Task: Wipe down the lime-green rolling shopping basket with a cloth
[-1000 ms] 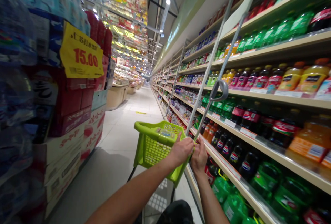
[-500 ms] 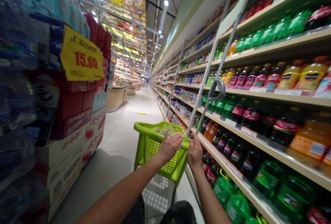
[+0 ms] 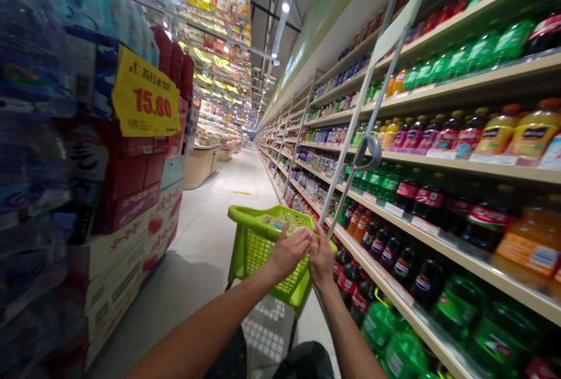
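Observation:
A lime-green plastic shopping cart (image 3: 254, 250) stands just in front of me, with a printed item (image 3: 274, 222) inside that I cannot make out clearly. Over the near right corner of its basket, my left hand (image 3: 290, 253) has its fingers bent around a small whitish thing (image 3: 301, 230), mostly hidden, perhaps a tissue. Right beside it, touching or almost touching its fingertips, is my right hand (image 3: 321, 257) with fingers curled together. What the right fingers pinch, if anything, is hidden.
Shelves of drink bottles (image 3: 427, 192) run along the right. A metal ladder (image 3: 350, 134) with a grey hook leans there. Stacked drink cartons (image 3: 131, 192) and a yellow price sign (image 3: 146, 96) stand left. The tiled aisle (image 3: 239, 177) leads ahead past display counters (image 3: 199, 163).
My right hand has moved left, from the cart's right corner to my left hand's fingertips. The left hand stays nearly in place. The view has shifted slightly.

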`<state>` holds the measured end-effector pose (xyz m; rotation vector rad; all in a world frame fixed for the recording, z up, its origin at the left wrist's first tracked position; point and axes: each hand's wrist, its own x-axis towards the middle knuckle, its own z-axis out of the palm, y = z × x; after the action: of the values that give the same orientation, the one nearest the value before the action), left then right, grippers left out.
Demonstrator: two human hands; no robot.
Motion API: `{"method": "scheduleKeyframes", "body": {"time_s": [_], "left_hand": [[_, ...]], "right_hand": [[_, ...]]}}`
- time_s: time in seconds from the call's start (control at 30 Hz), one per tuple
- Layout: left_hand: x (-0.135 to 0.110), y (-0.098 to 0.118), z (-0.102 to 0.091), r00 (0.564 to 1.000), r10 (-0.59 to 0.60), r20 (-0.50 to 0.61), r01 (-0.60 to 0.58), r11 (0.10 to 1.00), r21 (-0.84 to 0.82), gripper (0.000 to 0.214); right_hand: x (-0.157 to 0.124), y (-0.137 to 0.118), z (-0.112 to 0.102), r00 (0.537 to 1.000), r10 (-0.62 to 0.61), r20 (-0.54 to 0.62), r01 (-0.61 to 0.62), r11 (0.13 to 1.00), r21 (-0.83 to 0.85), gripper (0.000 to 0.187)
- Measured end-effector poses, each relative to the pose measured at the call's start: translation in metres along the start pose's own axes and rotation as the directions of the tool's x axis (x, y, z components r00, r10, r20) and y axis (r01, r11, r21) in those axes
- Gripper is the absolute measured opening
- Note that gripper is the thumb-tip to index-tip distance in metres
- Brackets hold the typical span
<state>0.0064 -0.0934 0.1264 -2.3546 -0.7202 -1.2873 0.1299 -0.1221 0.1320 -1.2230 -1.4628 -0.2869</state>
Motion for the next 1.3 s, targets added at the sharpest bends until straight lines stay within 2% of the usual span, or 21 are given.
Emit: {"method": "scheduleKeyframes", "body": {"time_s": [0.07, 0.1, 0.2, 0.27, 0.33, 0.43, 0.53, 0.6, 0.67, 0.73, 0.77, 0.83, 0.93, 1.0, 1.07, 1.1, 1.17, 1.23, 1.3], "left_hand": [[-0.004, -0.007, -0.005, 1.000, 0.006, -0.004, -0.006, 1.000, 0.012, 0.028], [-0.006, -0.016, -0.011, 1.000, -0.028, -0.008, 0.028, 0.999, 0.016, 0.028], [-0.013, -0.043, -0.031, 0.967, -0.251, -0.050, 0.252, 0.967, 0.019, 0.029], [-0.012, -0.048, -0.037, 0.931, -0.360, -0.062, 0.360, 0.933, 0.002, 0.031], [-0.008, -0.040, -0.035, 0.944, -0.331, -0.013, 0.330, 0.943, -0.032, 0.033], [-0.001, -0.023, -0.027, 0.977, -0.198, 0.075, 0.204, 0.975, -0.087, 0.034], [-0.001, -0.031, -0.033, 0.969, -0.226, 0.101, 0.234, 0.969, -0.076, 0.032], [-0.006, -0.051, -0.043, 0.929, -0.361, 0.078, 0.364, 0.931, -0.029, 0.031], [-0.011, -0.071, -0.051, 0.860, -0.510, 0.031, 0.510, 0.860, 0.012, 0.031], [-0.013, -0.079, -0.054, 0.815, -0.580, 0.005, 0.580, 0.814, 0.022, 0.033], [-0.012, -0.076, -0.051, 0.819, -0.574, 0.009, 0.574, 0.819, 0.016, 0.034], [-0.007, -0.060, -0.042, 0.870, -0.491, 0.048, 0.492, 0.870, -0.014, 0.036], [0.004, -0.022, -0.023, 0.960, -0.247, 0.134, 0.259, 0.963, -0.075, 0.037], [0.009, -0.004, -0.015, 0.982, -0.105, 0.155, 0.121, 0.988, -0.095, 0.036], [0.009, -0.002, -0.015, 0.988, -0.065, 0.139, 0.076, 0.994, -0.080, 0.034], [0.007, -0.008, -0.018, 0.988, -0.086, 0.128, 0.095, 0.993, -0.064, 0.033], [0.002, -0.029, -0.028, 0.973, -0.209, 0.102, 0.212, 0.977, -0.024, 0.031], [-0.004, -0.055, -0.039, 0.922, -0.383, 0.060, 0.382, 0.924, 0.021, 0.030], [-0.006, -0.071, -0.046, 0.855, -0.519, 0.006, 0.518, 0.853, 0.060, 0.031]], "right_hand": [[-0.003, 0.002, 0.000, 1.000, 0.000, 0.018, 0.000, 1.000, 0.001, 0.046], [-0.004, 0.002, -0.001, 1.000, 0.008, 0.019, -0.008, 1.000, 0.004, 0.045], [-0.007, 0.002, -0.001, 1.000, 0.031, 0.006, -0.031, 0.999, 0.016, 0.044], [-0.008, 0.000, 0.001, 1.000, 0.023, -0.017, -0.023, 1.000, 0.013, 0.044], [-0.008, -0.001, 0.003, 0.999, 0.002, -0.032, -0.002, 1.000, 0.001, 0.043], [-0.009, 0.000, 0.003, 1.000, -0.021, -0.021, 0.021, 1.000, -0.013, 0.041], [-0.010, 0.005, 0.000, 1.000, -0.025, 0.000, 0.025, 1.000, -0.008, 0.040], [-0.011, 0.007, -0.001, 1.000, -0.025, 0.009, 0.025, 1.000, 0.002, 0.041], [-0.012, 0.007, -0.001, 1.000, -0.026, 0.006, 0.026, 1.000, 0.000, 0.041], [-0.013, 0.006, 0.000, 0.999, -0.031, -0.010, 0.031, 0.999, -0.022, 0.040], [-0.013, 0.005, 0.000, 0.999, -0.034, -0.020, 0.033, 0.999, -0.036, 0.040], [-0.013, 0.004, 0.000, 0.999, -0.042, -0.031, 0.040, 0.998, -0.057, 0.040], [-0.013, 0.005, -0.002, 0.999, -0.046, -0.021, 0.045, 0.997, -0.067, 0.041], [-0.012, 0.007, -0.005, 0.999, -0.048, -0.007, 0.048, 0.997, -0.065, 0.041], [-0.012, 0.010, -0.007, 0.999, -0.047, 0.005, 0.048, 0.997, -0.058, 0.042], [-0.012, 0.011, -0.008, 0.999, -0.045, 0.009, 0.045, 0.998, -0.053, 0.042], [-0.012, 0.012, -0.008, 0.999, -0.035, 0.013, 0.035, 0.999, -0.040, 0.041], [-0.013, 0.011, -0.008, 1.000, -0.024, 0.012, 0.024, 0.999, -0.027, 0.041], [-0.013, 0.009, -0.006, 1.000, -0.015, -0.002, 0.015, 1.000, -0.027, 0.041]]}}
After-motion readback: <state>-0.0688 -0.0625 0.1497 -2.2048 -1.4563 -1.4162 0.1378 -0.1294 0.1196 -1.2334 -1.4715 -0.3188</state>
